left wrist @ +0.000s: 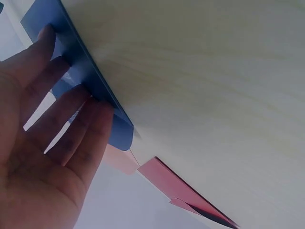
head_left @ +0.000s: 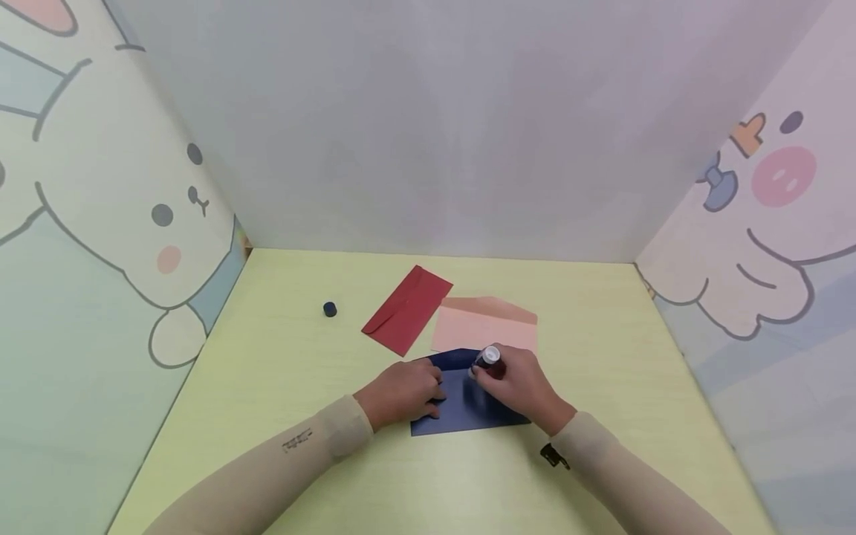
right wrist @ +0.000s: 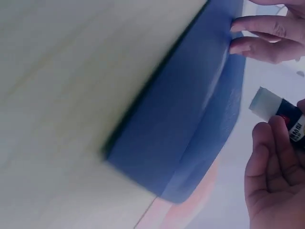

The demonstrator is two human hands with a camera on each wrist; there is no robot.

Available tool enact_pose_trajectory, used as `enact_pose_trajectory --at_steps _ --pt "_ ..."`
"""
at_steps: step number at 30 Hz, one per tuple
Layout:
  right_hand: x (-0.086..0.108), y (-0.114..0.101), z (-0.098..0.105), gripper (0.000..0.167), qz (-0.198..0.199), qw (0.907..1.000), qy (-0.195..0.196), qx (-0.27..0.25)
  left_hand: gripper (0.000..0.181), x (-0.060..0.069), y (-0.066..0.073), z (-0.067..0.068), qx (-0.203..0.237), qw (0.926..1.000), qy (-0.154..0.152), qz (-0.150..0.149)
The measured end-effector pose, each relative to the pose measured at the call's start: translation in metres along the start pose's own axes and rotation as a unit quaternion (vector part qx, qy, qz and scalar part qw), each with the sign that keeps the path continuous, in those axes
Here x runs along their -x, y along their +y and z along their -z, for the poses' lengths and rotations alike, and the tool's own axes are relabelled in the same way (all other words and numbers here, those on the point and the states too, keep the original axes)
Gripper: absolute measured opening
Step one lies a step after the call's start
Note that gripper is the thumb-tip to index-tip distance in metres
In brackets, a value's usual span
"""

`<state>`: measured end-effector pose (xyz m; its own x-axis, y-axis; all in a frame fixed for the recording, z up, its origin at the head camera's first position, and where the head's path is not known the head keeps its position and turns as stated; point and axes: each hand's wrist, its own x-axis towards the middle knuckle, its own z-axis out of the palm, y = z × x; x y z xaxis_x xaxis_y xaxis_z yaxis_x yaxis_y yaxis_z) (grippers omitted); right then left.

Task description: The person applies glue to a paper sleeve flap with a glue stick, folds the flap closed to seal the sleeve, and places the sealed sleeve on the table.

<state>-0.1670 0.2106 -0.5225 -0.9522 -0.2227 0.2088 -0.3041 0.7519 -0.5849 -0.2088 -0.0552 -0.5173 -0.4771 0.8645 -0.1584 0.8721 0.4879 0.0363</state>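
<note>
A dark blue envelope [head_left: 461, 407] lies on the table with its flap [head_left: 455, 359] folded out at the far side. My left hand [head_left: 408, 390] presses on its left part with spread, nearly straight fingers [left wrist: 97, 124]. Above the right part, my right hand [head_left: 524, 383] grips a dark glue stick [head_left: 490, 357] with a white end. In the right wrist view the uncapped whitish tip of the glue stick [right wrist: 267, 103] appears apart from the envelope [right wrist: 167, 114].
Behind the blue envelope lie a pink envelope [head_left: 481, 327] with its flap out and a red envelope [head_left: 408, 310] set at a slant. A small dark cap [head_left: 330, 309] stands farther left on the pale yellow table [head_left: 281, 357]. Walls enclose the back and both sides.
</note>
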Motion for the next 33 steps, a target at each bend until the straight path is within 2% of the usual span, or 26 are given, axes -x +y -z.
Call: enact_pose_trajectory --at_steps 3,8,11,19,33 --pt "-0.005 -0.008 -0.006 0.014 0.002 0.9996 -0.023 -0.017 0.037 0.000 0.000 0.000 -0.002 1.0000 0.000 -0.001" --pt "-0.012 -0.017 -0.021 0.020 -0.007 0.9962 -0.087 -0.003 0.035 -0.001 0.001 -0.002 -0.010 0.9999 0.006 -0.005" --pt "-0.013 -0.019 -0.028 0.021 -0.005 0.9944 -0.105 0.009 0.034 -0.002 0.001 -0.002 -0.006 0.9999 0.009 -0.001" --pt "-0.013 -0.022 -0.029 0.022 0.013 0.9946 -0.099 0.030 0.034 -0.001 0.000 -0.002 -0.002 1.0000 0.003 0.003" --pt "-0.001 0.001 -0.008 0.033 -0.022 0.9936 -0.076 0.080 0.038 0.001 -0.002 0.001 0.004 1.0000 -0.004 0.006"
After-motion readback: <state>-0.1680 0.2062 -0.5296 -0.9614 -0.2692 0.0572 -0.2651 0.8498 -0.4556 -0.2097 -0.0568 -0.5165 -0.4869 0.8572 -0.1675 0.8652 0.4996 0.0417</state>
